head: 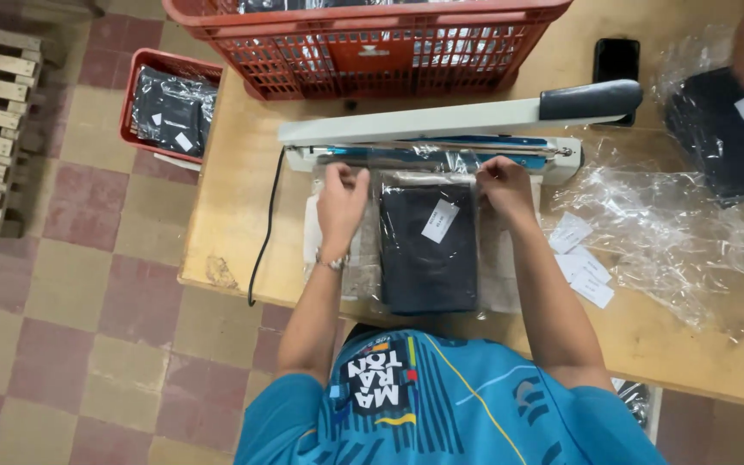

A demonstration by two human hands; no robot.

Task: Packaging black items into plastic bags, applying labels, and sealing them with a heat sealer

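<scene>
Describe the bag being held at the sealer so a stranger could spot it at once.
On the wooden table, find the white sealer with its arm raised. Directly below it, between the left hand and right hand, lies the clear bag. It alone holds dark folded cloth with one white tag.

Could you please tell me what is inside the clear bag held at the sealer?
A folded dark garment with a white tag fills the clear bag. Its underside is hidden.

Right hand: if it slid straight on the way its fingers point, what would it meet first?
The right hand grips the top edge of the clear bag with dark folded cloth inside, fingers pointing towards the heat sealer. Straight on, it would probably meet the sealer's base bar first, under the raised arm; depth is hard to judge.
</scene>
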